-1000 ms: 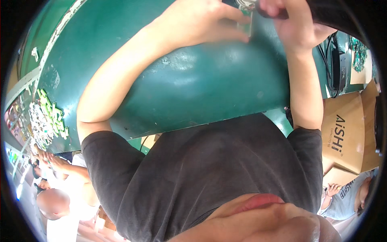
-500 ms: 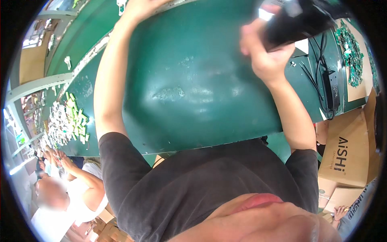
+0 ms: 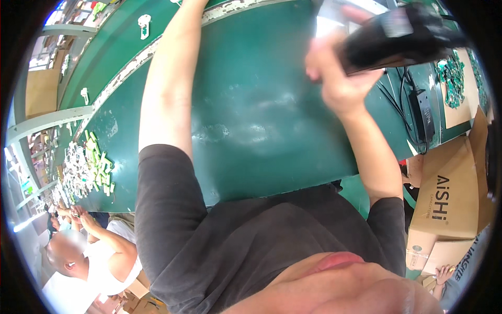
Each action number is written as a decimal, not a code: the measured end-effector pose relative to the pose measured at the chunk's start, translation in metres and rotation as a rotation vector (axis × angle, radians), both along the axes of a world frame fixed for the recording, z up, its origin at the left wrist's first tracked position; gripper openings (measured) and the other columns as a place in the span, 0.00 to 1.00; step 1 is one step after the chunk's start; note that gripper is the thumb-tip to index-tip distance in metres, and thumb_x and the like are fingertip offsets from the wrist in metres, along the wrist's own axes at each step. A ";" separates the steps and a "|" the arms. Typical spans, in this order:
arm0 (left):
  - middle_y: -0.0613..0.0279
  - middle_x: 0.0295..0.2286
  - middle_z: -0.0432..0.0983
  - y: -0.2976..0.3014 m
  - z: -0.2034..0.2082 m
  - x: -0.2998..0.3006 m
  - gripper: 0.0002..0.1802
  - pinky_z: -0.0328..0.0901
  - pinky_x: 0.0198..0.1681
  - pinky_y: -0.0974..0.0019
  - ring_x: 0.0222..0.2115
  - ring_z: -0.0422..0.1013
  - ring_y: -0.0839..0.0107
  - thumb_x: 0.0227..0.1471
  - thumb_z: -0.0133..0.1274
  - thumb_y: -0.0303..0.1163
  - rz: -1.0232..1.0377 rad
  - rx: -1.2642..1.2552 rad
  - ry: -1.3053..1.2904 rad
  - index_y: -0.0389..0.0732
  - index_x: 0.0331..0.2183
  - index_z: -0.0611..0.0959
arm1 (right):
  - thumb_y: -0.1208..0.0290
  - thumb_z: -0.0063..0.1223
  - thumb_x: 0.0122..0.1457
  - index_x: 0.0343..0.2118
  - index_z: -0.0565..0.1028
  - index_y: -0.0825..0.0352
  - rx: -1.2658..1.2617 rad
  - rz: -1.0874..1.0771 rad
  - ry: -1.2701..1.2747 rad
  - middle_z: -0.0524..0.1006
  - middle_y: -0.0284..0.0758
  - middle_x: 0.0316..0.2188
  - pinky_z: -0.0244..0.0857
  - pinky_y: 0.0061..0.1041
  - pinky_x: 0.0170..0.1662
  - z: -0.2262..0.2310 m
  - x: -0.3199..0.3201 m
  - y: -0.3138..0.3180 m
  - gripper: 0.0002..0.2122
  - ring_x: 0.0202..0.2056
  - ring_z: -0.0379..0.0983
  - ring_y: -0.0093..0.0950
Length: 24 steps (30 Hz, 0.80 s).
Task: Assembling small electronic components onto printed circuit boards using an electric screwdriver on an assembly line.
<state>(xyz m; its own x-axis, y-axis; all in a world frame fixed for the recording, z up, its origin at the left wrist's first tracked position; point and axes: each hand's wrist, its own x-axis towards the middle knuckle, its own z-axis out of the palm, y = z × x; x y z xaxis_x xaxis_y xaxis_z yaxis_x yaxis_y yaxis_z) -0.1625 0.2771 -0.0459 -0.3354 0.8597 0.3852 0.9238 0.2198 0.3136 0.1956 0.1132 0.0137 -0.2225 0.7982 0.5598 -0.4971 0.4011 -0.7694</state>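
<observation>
My right hand [image 3: 341, 90] is raised over the right part of the green table [image 3: 251, 104], its fingers wrapped round a bulky black handheld tool [image 3: 392, 39]. Motion smears the tool, and its exact kind does not show. A shiny, whitish patch [image 3: 327, 23] shows beside the fingers at the tool's left end. My left arm [image 3: 170, 89] reaches forward across the table; the hand itself lies beyond the top edge of the picture. Close to that arm, a small white part [image 3: 144, 26] lies on the green surface past a worn, pale rail [image 3: 123, 70].
Yellow-green pieces [image 3: 95, 162] and small white parts [image 3: 76, 167] are heaped at the left. A black power adapter [image 3: 421, 116] with cables lies at the right, near green circuit boards [image 3: 452, 81]. Cardboard boxes [image 3: 444, 193] stand below. A co-worker [image 3: 112, 246] sits at the lower left.
My left arm has reached farther forward, and its hand has left the picture. My right hand still holds the black tool, shifted slightly left. The view has moved a little.
</observation>
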 end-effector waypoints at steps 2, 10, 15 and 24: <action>0.32 0.41 0.78 -0.027 0.010 -0.018 0.25 0.69 0.50 0.42 0.44 0.74 0.36 0.55 0.57 0.42 0.054 0.014 0.041 0.33 0.46 0.74 | 0.86 0.54 0.58 0.58 0.62 0.71 0.123 0.092 0.168 0.75 0.32 0.23 0.69 0.27 0.25 0.026 0.001 0.005 0.25 0.20 0.70 0.23; 0.53 0.49 0.75 -0.192 0.064 0.116 0.19 0.71 0.48 0.60 0.46 0.76 0.58 0.59 0.58 0.33 -0.882 -0.062 -0.047 0.37 0.51 0.80 | 0.83 0.49 0.62 0.64 0.59 0.71 0.445 -0.276 0.046 0.69 0.27 0.18 0.65 0.20 0.21 0.064 0.031 0.053 0.26 0.15 0.65 0.19; 0.55 0.50 0.75 -0.239 0.049 0.175 0.15 0.72 0.51 0.57 0.51 0.73 0.55 0.55 0.57 0.24 -1.095 -0.164 -0.061 0.44 0.46 0.85 | 0.82 0.54 0.61 0.61 0.67 0.72 0.236 -0.192 -0.076 0.70 0.28 0.17 0.62 0.19 0.20 0.063 0.014 0.043 0.24 0.15 0.66 0.19; 0.37 0.57 0.66 -0.241 0.053 0.172 0.15 0.62 0.60 0.46 0.56 0.65 0.39 0.45 0.70 0.35 -1.121 -0.007 -0.350 0.36 0.32 0.84 | 0.83 0.49 0.61 0.65 0.58 0.71 0.108 0.180 0.059 0.67 0.30 0.19 0.62 0.22 0.19 0.031 0.008 0.019 0.28 0.14 0.63 0.20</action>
<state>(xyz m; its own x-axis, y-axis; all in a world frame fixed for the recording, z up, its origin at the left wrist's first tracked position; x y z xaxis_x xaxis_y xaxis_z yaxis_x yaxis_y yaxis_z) 0.0091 0.0362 0.0067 0.5238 0.7434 0.4160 0.4652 -0.6587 0.5913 0.2033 0.1325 0.0452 -0.3204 0.6832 0.6563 -0.6113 0.3801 -0.6941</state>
